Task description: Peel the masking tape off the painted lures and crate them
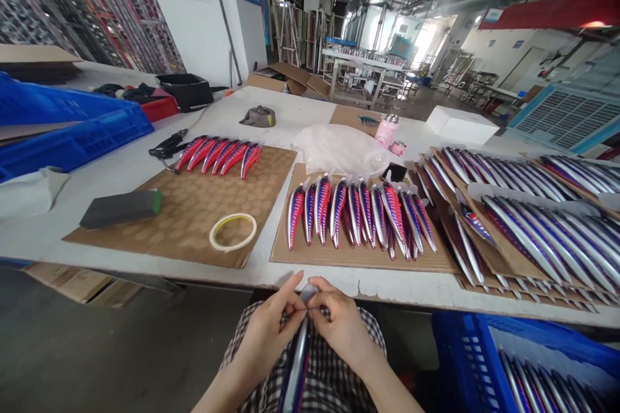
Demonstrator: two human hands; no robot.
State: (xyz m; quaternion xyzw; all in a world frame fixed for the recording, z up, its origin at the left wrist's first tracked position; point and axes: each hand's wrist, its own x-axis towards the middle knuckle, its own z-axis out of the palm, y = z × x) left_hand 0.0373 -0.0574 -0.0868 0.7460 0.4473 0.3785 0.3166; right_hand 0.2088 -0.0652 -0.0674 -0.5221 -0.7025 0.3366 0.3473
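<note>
A silver and purple fish-shaped lure [296,361] lies over the checkered cloth on the lap, its upper end between both hands. My left hand [274,322] pinches at that end with thumb and fingers. From the other side my right hand [339,322] pinches at the same spot, its fingertips almost touching those of the left. A small translucent piece shows above the fingertips. Just beyond the table edge, a row of red and purple lures [338,213] lies on brown cardboard [290,258].
Left cardboard [179,232] holds more red lures [217,153], a tape roll [233,233] and a dark block [121,206]. Stacked silver lures [533,232] lie right. A blue crate [465,355] stands low right, another [72,135] far left. Behind are a plastic bag [339,147] and pink bottle [387,130].
</note>
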